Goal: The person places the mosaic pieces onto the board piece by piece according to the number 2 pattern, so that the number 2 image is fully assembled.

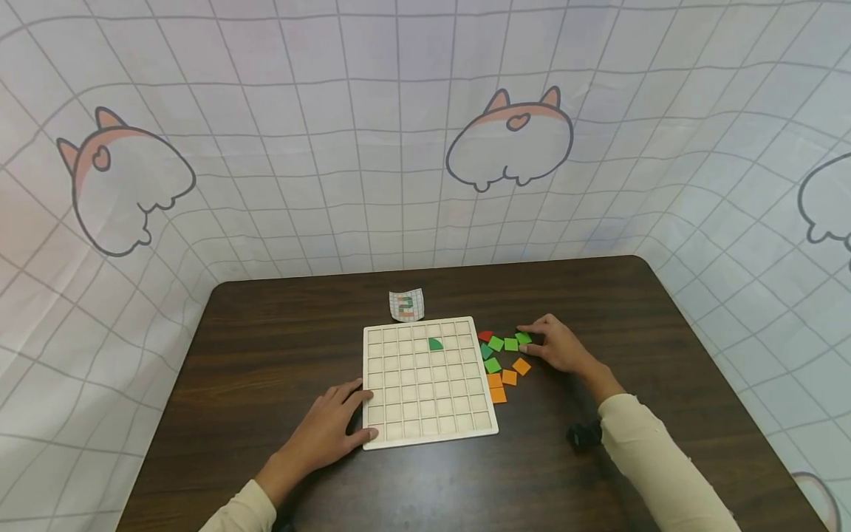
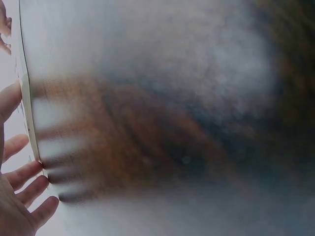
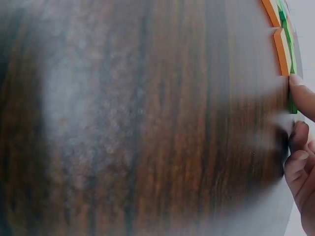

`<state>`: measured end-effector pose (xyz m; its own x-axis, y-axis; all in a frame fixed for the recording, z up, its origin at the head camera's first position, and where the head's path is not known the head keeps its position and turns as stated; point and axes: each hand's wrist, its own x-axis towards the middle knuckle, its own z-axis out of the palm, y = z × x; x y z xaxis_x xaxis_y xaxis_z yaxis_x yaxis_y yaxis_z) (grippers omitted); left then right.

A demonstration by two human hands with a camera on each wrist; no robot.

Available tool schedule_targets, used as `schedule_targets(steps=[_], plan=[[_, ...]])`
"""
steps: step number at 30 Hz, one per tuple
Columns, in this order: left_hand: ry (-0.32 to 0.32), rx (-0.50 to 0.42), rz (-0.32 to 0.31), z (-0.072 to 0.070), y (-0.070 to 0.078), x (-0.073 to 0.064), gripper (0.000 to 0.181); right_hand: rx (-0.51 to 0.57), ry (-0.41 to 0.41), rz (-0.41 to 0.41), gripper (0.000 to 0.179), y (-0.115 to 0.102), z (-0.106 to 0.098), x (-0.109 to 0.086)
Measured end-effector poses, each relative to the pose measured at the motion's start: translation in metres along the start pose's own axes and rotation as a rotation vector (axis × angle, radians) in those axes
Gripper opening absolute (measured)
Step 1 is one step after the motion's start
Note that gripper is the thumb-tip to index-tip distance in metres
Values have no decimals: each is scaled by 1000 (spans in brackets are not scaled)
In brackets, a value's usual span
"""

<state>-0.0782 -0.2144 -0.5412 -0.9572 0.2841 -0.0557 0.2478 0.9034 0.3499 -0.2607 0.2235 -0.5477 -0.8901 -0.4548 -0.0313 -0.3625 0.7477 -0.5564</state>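
Resting at the 8 o'clock edge of a cream board (image 1: 420, 394), the left hand (image 1: 326, 427) has loose, spread fingers and grips nothing. The right hand (image 1: 558, 349) pinches 1 light green square (image 1: 524, 338) with its thumb and a finger, at 2 o'clock from the board. Between that square and the board lie 3 more light green squares (image 1: 510, 344), 1 dark green tile (image 1: 486, 352) and 1 red tile (image 1: 485, 336). At 3 o'clock are 4 orange pieces (image 1: 509, 377), 2 of them close to the board's edge. On the board, near 12 o'clock, sits 1 round-sided green piece (image 1: 435, 344). A small picture card (image 1: 406, 305) lies just past the board at 11 o'clock. All this is on a dark brown table (image 1: 286, 332). By the right sleeve (image 1: 654, 458) is a black thing (image 1: 583, 436), too dark to name.
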Motion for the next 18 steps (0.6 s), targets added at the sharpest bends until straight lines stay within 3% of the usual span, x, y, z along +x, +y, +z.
schedule_targets(steps=[18], plan=[[-16,-22,-11,-2,1,1,64,-30,95,14,32,-6,8,-6]])
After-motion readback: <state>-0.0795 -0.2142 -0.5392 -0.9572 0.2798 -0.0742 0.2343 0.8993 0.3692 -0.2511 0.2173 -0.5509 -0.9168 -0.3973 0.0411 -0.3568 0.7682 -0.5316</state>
